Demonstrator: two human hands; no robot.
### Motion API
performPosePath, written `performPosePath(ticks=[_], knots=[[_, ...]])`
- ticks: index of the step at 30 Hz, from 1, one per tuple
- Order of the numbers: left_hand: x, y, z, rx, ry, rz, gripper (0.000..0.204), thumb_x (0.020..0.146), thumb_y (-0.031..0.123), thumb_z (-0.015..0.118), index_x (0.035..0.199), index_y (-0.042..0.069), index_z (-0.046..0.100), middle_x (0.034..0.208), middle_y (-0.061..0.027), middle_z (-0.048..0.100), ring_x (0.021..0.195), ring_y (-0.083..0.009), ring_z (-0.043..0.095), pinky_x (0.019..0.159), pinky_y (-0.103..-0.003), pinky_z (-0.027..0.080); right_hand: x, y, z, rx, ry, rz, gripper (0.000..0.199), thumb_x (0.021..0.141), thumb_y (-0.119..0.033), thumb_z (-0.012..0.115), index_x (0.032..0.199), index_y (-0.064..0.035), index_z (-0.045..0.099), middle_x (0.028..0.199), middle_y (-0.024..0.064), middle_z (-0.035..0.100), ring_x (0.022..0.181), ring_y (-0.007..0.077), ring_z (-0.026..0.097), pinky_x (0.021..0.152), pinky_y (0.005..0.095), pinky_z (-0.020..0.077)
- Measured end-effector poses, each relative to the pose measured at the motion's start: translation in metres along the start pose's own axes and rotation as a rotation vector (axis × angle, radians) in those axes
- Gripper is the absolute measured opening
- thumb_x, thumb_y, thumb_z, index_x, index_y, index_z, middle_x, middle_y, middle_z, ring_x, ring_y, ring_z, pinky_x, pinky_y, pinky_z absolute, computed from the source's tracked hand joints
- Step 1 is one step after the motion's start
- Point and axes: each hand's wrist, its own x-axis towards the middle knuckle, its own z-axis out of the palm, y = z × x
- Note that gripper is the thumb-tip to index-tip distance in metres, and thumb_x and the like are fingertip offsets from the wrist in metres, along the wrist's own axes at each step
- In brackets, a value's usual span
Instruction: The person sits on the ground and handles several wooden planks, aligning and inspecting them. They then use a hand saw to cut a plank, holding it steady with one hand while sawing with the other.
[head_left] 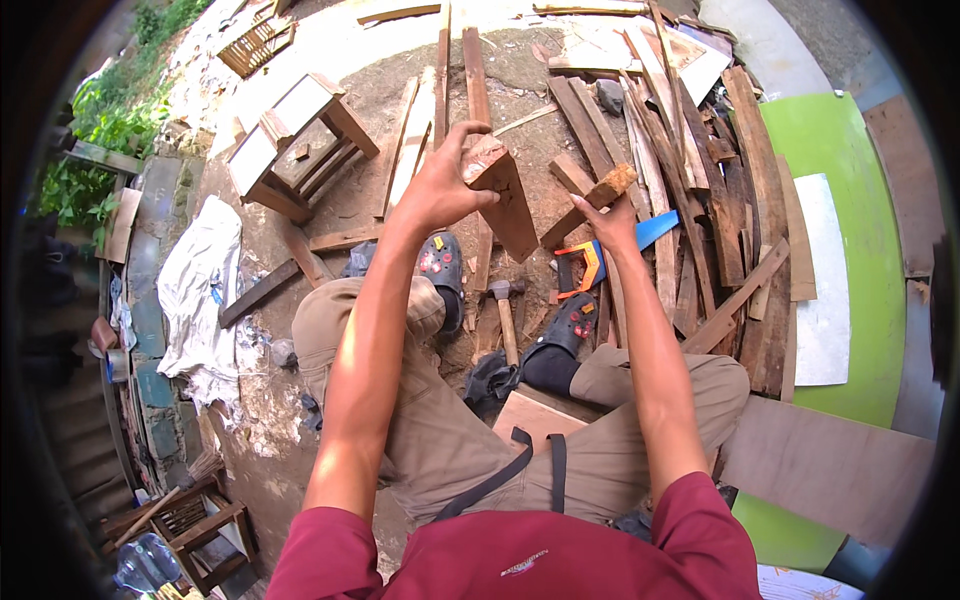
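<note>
My left hand [440, 185] grips the upper end of a short brown wooden board [507, 205], holding it raised and tilted in front of me. In my right hand [612, 225] is a small chunk of reddish wood [611, 186], lifted a little to the right of the board. Below the two hands, on the dirt between my feet, lies a hammer [506, 312] with a wooden handle. A handsaw [600, 255] with an orange and black handle and a blue blade lies just under my right hand.
Several planks and offcuts [690, 180] are piled on the ground ahead and to the right. A small unfinished wooden stool [295, 145] stands at the upper left, a white cloth [205, 290] lies at the left. A green surface [850, 240] curves along the right.
</note>
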Motion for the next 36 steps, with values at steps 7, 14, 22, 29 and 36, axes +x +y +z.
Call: performPosePath(ticks=[7,14,22,29,36], knots=[[-0.056,0.010,-0.052,-0.291,0.107,0.055,0.076,0.075,0.011,0.089,0.138,0.006,0.046,0.116,-0.0153,0.070,0.107,-0.0221,0.069,0.092,-0.036,0.056,0.000,-0.021,0.032,-0.103,0.140,0.020,0.073,0.075,-0.048,0.089,0.113,0.0073,0.060,0.107,0.0245,0.071,0.102,0.0357,0.070,0.089,0.0428,0.0545],[-0.066,-0.002,-0.066,-0.331,0.310,0.068,0.070,0.081,0.019,0.087,0.136,0.004,0.047,0.107,-0.0157,0.074,0.100,-0.0181,0.069,0.085,-0.033,0.056,0.037,0.003,0.065,-0.220,-0.016,-0.064,0.075,0.078,-0.045,0.086,0.121,0.0088,0.055,0.115,0.0289,0.068,0.108,0.0397,0.068,0.093,0.0457,0.0542],[-0.073,-0.017,-0.075,-0.324,0.354,0.216,0.055,0.083,0.018,0.086,0.128,0.005,0.058,0.108,-0.0122,0.074,0.104,-0.0170,0.069,0.089,-0.033,0.055,-0.045,-0.019,0.060,-0.248,-0.139,0.003,0.062,0.091,-0.038,0.075,0.130,0.0070,0.057,0.119,0.0248,0.069,0.112,0.0335,0.068,0.097,0.0417,0.0533],[-0.077,-0.008,-0.069,-0.240,0.457,0.288,0.057,0.081,0.021,0.087,0.129,0.005,0.061,0.109,-0.0149,0.075,0.104,-0.0192,0.071,0.088,-0.036,0.058,-0.153,0.009,0.028,-0.334,-0.197,0.099,0.031,0.090,-0.030,0.075,0.086,0.0010,0.074,0.074,0.0202,0.070,0.071,0.0309,0.071,0.070,0.0417,0.0536],[-0.109,0.019,-0.049,-0.324,0.574,0.276,0.057,0.079,0.014,0.089,0.125,-0.008,0.064,0.105,-0.0140,0.075,0.096,-0.0187,0.072,0.086,-0.031,0.058,-0.160,0.185,-0.090,-0.668,0.082,0.781,0.062,0.080,-0.041,0.080,0.117,0.0063,0.065,0.118,0.0294,0.068,0.113,0.0438,0.065,0.099,0.0483,0.0514]])
